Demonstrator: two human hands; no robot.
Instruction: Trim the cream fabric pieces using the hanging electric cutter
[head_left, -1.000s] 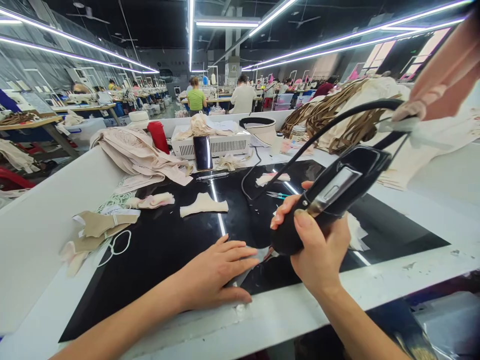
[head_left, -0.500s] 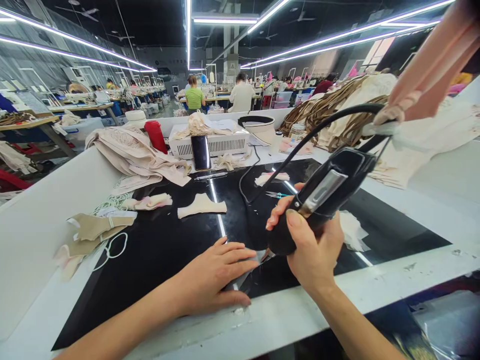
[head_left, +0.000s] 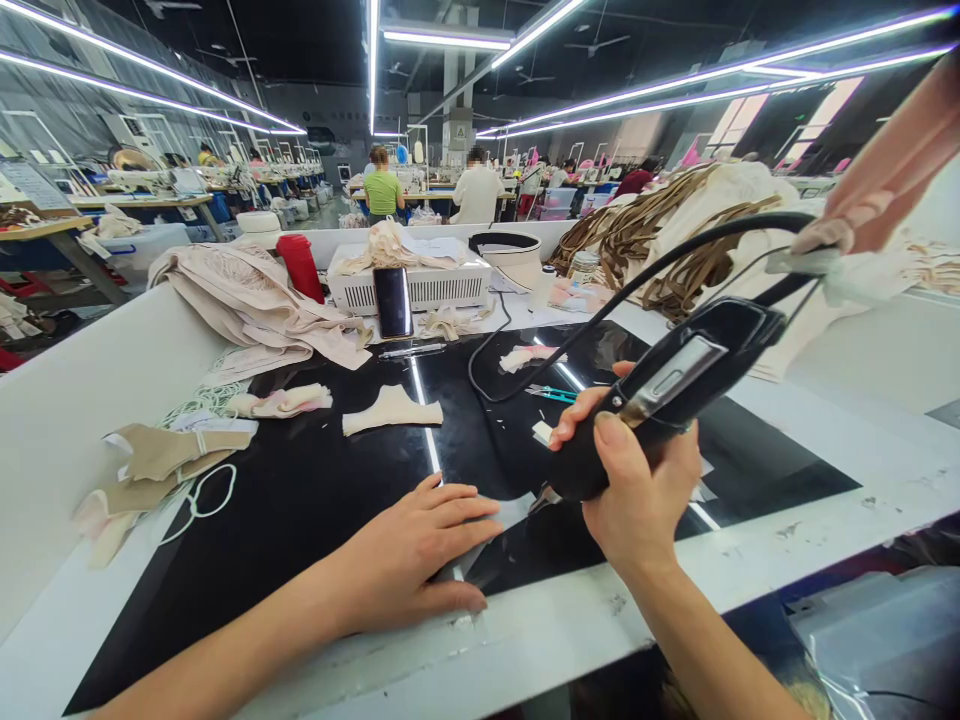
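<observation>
My right hand (head_left: 645,490) is wrapped round a black handheld electric tool (head_left: 675,380) with a silver plate, tilted so that its small metal tip points down and left. My left hand (head_left: 427,550) lies flat with fingers spread on the black mat (head_left: 300,530), pressing on a thin translucent piece (head_left: 516,510). The tool's tip is at the right end of that piece. A cream fabric piece (head_left: 391,410) lies on the mat beyond my left hand. Teal-handled snips (head_left: 553,393) lie behind the tool.
A black cord (head_left: 645,262) arches from the tool. Beige fabric (head_left: 255,300), a red cylinder (head_left: 300,268), a phone (head_left: 393,302) and a vented white box (head_left: 442,285) stand behind. Tan pieces (head_left: 161,455) lie left; brown strips (head_left: 637,225) are piled right. People sit at far tables.
The tool and my right hand have shifted a little right, away from my left hand, so more of the translucent piece shows. A small white scrap now shows beside the tool. The view has turned slightly.
</observation>
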